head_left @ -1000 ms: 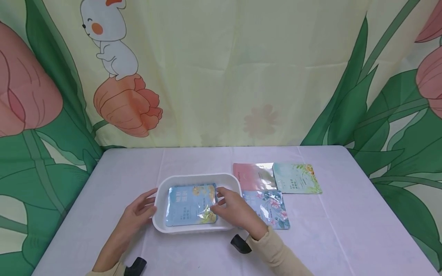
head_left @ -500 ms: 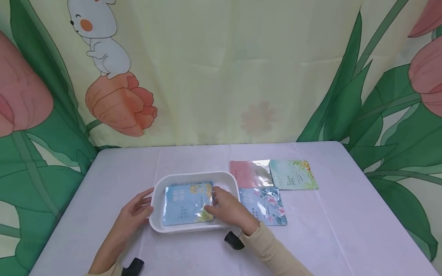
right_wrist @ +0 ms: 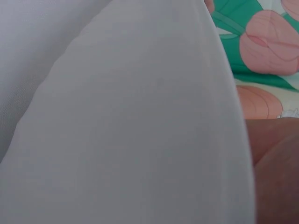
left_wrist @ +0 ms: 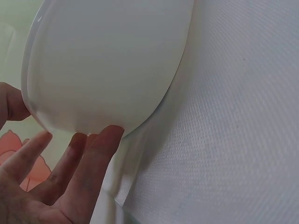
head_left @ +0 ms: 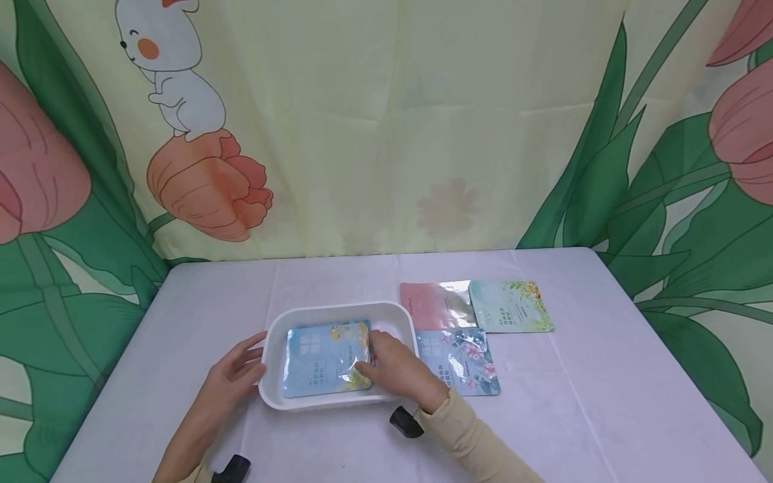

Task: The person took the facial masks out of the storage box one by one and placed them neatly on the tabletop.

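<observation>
A white plastic tray [head_left: 290, 402] stands on the table with a pale blue sheet mask packet [head_left: 320, 365] lying inside it. My right hand [head_left: 398, 365] reaches over the tray's right end and grips the packet's right edge, thumb on top; its other fingertips are hidden beyond that edge. My left hand [head_left: 232, 372] is at the tray's left end. In the left wrist view, its extended, spread fingers [left_wrist: 96, 163] meet the outer wall close to the rim. The right wrist view is mostly filled by the tray wall [right_wrist: 140, 121].
To the tray's right lie a pink and silver packet [head_left: 431, 305], a mint green packet [head_left: 510, 305] and a blue flowered packet [head_left: 461, 362], close together. A white cloth [head_left: 574, 416] covers the table. Behind it hangs a printed curtain [head_left: 362, 134].
My right hand has moved slightly in over the packet's right edge, and its fingers have closed on it. The left hand stays at the tray's end. The whole view has shifted a little.
</observation>
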`<state>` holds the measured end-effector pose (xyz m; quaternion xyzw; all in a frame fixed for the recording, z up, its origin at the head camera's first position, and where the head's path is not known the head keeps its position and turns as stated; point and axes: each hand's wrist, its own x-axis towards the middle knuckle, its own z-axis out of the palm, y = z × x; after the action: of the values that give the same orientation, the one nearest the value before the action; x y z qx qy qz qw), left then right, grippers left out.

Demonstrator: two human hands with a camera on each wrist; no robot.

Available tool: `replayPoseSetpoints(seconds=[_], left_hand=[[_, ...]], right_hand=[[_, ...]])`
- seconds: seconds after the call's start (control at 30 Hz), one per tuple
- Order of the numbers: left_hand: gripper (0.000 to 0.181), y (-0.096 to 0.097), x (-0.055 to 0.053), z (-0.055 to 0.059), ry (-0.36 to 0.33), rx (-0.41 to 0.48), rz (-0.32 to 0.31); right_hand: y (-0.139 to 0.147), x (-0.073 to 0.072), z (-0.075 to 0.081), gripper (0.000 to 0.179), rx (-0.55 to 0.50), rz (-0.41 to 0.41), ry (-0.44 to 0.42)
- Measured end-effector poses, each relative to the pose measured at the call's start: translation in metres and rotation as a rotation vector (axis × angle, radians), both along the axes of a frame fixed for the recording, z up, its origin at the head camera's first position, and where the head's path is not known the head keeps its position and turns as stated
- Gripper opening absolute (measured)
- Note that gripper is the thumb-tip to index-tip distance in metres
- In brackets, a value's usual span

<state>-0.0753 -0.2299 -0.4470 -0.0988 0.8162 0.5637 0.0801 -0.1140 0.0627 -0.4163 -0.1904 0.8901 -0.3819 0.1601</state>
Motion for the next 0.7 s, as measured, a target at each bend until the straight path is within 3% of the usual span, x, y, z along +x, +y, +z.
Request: replayPoseSetpoints(seconds=[0.33, 0.47, 0.7], left_hand=[[0.062, 0.0, -0.0004, -0.002, 0.008, 0.008, 0.0], [0.063, 0.0001, -0.0003, -0.002, 0.006, 0.007, 0.0], [0.061, -0.0008, 0.0008, -0.001, 0.012, 0.019, -0.001]], right_hand=[[-0.0036, 0.0001, -0.001, 0.048, 0.113, 0.007, 0.075], [-0.0053, -0.0017, -0.0034, 0.042, 0.093, 0.004, 0.086], [-0.008, -0.0042, -0.0048, 0.046, 0.026, -0.028, 0.035]])
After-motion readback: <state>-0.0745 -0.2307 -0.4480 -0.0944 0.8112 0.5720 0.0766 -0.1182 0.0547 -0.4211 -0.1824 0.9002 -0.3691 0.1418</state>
